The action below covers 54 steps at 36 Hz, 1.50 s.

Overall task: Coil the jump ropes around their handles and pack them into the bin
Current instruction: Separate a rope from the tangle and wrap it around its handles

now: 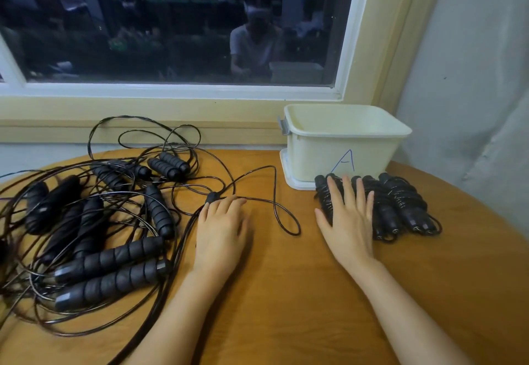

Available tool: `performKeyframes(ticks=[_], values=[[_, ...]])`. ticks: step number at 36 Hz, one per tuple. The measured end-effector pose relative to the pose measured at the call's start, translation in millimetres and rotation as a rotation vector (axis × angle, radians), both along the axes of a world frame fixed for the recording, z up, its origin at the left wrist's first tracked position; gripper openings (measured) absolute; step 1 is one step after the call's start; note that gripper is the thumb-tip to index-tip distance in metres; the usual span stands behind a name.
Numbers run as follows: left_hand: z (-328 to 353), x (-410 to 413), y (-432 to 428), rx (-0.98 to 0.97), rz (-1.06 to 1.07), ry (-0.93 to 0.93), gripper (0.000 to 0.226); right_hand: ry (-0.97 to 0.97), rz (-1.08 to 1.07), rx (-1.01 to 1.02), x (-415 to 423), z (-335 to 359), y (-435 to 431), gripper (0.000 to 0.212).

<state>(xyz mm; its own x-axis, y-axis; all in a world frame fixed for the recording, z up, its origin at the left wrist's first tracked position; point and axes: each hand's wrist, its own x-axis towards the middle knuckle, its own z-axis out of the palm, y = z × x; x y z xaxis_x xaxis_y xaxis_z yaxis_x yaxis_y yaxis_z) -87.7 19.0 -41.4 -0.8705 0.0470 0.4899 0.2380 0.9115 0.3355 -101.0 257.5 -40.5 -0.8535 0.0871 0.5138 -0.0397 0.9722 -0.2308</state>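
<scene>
Loose jump ropes [94, 221] lie tangled on the left of the surface [286, 293]. Your left hand [221, 233] lies flat, fingers relaxed, fingertips on a cord [274, 181]. Your right hand [347, 221] rests spread on the coiled ropes [400, 207], just before the bin [343, 150] at the far edge. Open surface lies between your forearms.

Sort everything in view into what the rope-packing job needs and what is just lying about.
Belongs to the job:
tangled loose jump ropes
coiled rope bundles
cream bin marked A

Just there:
wooden table
white base under the bin
window
grey curtain
</scene>
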Motion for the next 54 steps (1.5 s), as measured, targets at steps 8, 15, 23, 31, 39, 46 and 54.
performKeyframes(ticks=[8,15,23,31,39,46,54], values=[[15.9,27.2,-21.8,-0.031,0.196,-0.324,0.062,0.061,0.431,-0.139,33.6,24.4,-64.5,0.03],[31.3,47.7,-26.7,0.642,0.093,-0.355,0.055,-0.535,0.397,-0.736,44.7,28.4,-115.4,0.034],[33.4,68.9,-33.4,0.589,-0.112,-0.413,0.053,-0.863,0.404,-1.204,39.5,42.8,-127.0,0.041],[46.8,53.4,-73.0,0.296,0.016,-0.291,0.022,-0.762,0.358,-1.048,25.6,40.0,-130.6,0.058],[53.1,-3.6,-109.6,-0.425,0.017,-0.545,0.058,-0.764,0.368,-0.964,22.2,37.0,-125.5,0.054],[55.2,-18.5,-107.1,-0.434,0.284,-0.352,0.031,-0.765,0.369,-0.926,20.2,28.2,-121.7,0.055],[49.4,-21.4,-111.3,0.044,0.48,-0.467,0.06,-0.742,0.414,-0.947,19.3,25.1,-123.2,0.054]])
